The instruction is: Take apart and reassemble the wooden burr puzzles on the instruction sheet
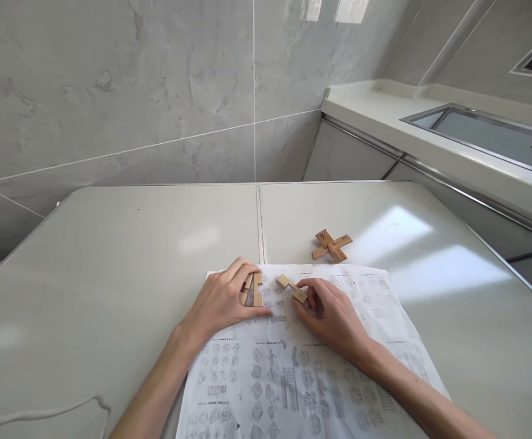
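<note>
My left hand (230, 294) rests on the printed sheet, its fingers and thumb curled round a few notched wooden puzzle pieces (257, 289) lying side by side. Part of those pieces is hidden by the fingers. Just to the right, my right hand (332, 308) pinches one end of a single notched wooden piece (285, 282) between thumb and fingers. The piece's free end points up and left, apart from the pieces at my left hand. Beyond the sheet's far edge, a cross-shaped wooden assembly (332, 246) with dark marks sits on the table.
The creased instruction sheet (243, 360), covered in small diagrams, lies on the pale folding table (110, 262), which has a seam down its middle. A white cord (41, 413) runs at the lower left. A tiled wall stands behind; a counter (362, 110) with a glass-topped inset is on the right.
</note>
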`<action>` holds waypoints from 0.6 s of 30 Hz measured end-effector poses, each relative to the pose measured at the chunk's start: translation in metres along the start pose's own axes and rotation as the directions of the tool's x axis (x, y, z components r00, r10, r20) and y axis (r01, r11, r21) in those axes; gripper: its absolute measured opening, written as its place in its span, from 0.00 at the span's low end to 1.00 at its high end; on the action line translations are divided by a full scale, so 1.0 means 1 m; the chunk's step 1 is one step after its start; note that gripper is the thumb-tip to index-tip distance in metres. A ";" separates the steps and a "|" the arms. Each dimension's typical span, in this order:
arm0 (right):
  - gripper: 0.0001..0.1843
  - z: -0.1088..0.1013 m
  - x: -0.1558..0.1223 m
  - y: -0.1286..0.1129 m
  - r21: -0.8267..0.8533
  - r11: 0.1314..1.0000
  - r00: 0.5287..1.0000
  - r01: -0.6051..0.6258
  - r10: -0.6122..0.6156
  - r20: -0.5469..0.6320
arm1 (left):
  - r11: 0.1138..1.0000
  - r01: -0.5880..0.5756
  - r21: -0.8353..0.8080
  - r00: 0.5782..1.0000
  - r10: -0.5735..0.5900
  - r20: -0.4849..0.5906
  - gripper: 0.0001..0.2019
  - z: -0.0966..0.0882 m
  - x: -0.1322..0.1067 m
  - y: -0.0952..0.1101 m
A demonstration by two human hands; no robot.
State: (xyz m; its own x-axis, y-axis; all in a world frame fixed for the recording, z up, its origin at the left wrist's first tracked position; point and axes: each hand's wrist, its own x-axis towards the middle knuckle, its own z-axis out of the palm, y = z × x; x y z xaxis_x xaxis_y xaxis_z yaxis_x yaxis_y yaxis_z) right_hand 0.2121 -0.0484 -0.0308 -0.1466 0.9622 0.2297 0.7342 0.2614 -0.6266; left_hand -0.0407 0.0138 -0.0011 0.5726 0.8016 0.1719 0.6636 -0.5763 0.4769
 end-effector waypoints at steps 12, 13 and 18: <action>0.13 -0.002 -0.002 0.003 0.112 0.980 0.970 0.165 -0.182 0.163 | 0.993 -0.101 -0.063 0.994 0.104 0.044 0.32 0.017 0.001 0.019; 0.13 -0.003 -0.002 0.003 0.115 0.979 0.968 0.171 -0.188 0.164 | 0.992 -0.104 -0.068 0.993 0.107 0.047 0.30 0.017 0.001 0.019; 0.12 -0.005 -0.001 0.001 0.121 0.973 0.962 0.196 -0.214 0.167 | 0.996 -0.064 -0.064 0.998 0.065 0.013 0.28 0.013 0.003 0.013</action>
State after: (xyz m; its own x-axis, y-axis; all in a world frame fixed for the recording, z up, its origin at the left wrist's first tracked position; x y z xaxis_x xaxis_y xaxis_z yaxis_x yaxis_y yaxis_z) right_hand 0.2158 -0.0496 -0.0279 -0.4092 0.8828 0.2309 0.6057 0.4520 -0.6548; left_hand -0.0237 0.0066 -0.0057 0.6206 0.7605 0.1911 0.5938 -0.6150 0.5188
